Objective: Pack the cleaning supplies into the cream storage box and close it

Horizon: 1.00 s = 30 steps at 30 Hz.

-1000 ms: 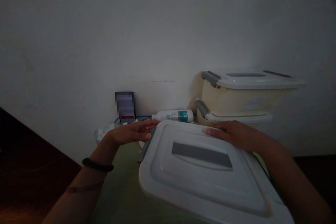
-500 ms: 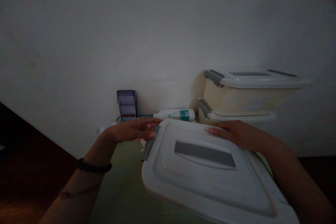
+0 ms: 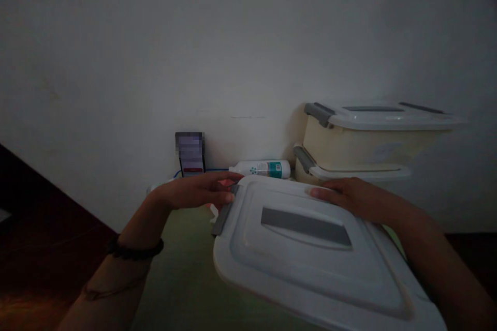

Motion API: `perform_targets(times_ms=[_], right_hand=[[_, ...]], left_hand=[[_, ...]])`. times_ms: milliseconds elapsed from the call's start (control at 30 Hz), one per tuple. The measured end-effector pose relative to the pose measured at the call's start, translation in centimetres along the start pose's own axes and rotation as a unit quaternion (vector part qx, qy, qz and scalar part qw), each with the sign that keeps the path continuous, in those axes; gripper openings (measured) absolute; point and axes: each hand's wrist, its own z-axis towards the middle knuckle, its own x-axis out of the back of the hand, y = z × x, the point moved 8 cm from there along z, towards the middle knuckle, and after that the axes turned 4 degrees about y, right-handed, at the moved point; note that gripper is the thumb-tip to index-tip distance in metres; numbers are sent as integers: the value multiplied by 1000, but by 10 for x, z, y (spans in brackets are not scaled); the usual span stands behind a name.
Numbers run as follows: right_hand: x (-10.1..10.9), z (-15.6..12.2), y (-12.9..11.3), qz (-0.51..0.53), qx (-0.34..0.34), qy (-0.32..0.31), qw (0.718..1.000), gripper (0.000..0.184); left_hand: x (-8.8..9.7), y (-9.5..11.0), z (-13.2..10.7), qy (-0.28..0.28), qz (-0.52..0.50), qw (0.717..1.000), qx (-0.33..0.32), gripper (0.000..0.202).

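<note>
A white plastic storage box lid [image 3: 306, 279], with a grey handle strip in its middle, lies tilted in front of me. Whether a box body is under it is hidden. At its left edge is a grey latch [image 3: 224, 214]. My left hand [image 3: 194, 190] has its thumb on the latch's upper end and its fingers reaching to the lid's far left corner, closed around that edge. My right hand [image 3: 353, 197] grips the lid's far right edge, thumb on top, with the other fingers partly hidden behind.
Two lidded cream storage boxes [image 3: 368, 147] stand stacked at the right against the wall [image 3: 248, 51]. A white bottle [image 3: 260, 168] lies on its side at the back, near a propped phone [image 3: 191, 152]. Small red and white items show beside the left hand. Beneath is a green surface [image 3: 178, 269].
The whole view has shifted slightly, so things sit a little further right. Both hands keep their places on the lid, with hardly any motion.
</note>
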Motion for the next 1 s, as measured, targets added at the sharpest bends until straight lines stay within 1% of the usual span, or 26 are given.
perform_targets(times_ms=[100, 233, 400, 633, 733, 833, 1000], right_hand=[[1, -1, -1, -3, -6, 2, 1000, 54], [2, -1, -6, 1, 16, 7, 1000, 50], [3, -2, -6, -8, 22, 12, 1000, 52], [3, -2, -5, -19, 8, 8, 1000, 56], [3, -2, -7, -19, 21, 11, 1000, 54], [3, -2, -6, -14, 16, 11, 1000, 56], [2, -1, -5, -10, 21, 8, 1000, 57]], left_hand=[[0, -2, 1, -3, -3, 1000, -5, 70], [0, 1, 2, -4, 16, 999, -34, 63], [1, 5, 0, 1, 31, 998, -54, 60], [-4, 10, 3, 4, 30, 998, -55, 58], [-3, 8, 5, 13, 38, 998, -47, 60], [-1, 6, 4, 21, 36, 999, -36, 61], [-4, 10, 4, 12, 19, 999, -44, 58]])
